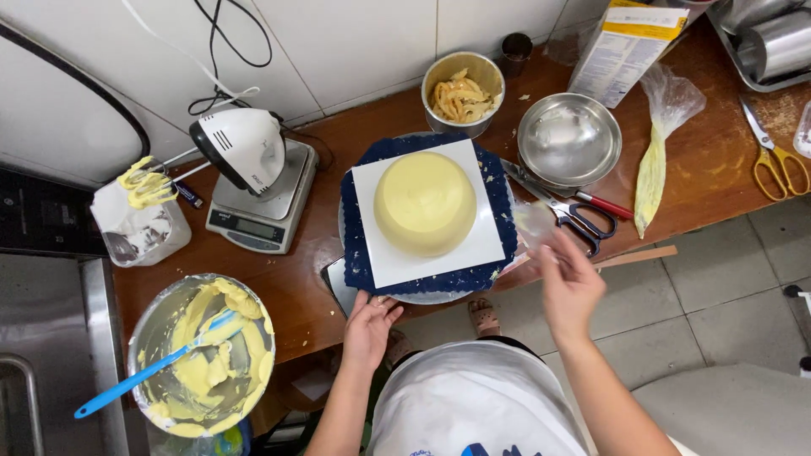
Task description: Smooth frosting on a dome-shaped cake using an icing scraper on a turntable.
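**Cream-coated cake on turntable**

Dome-shaped yellow cake centred on white square board, over dark blue mat, on turntable at wooden counter's near edge. Coating likely soft and easily marred; better handled by board or turntable rim, never the sides. Left hand open, fingertips at turntable rim. Right hand blurred, apparently pinching a clear scraper. Scissors and steel bowl just beyond; buttercream bowl with blue spatula to the left.

We count one cream-covered cake, two pairs of scissors, one red-and-black and one yellow at the far right, and three metal bowls: empty, scraps-filled, and cream-smeared near left. One hand mixer, one scale, one piping bag.
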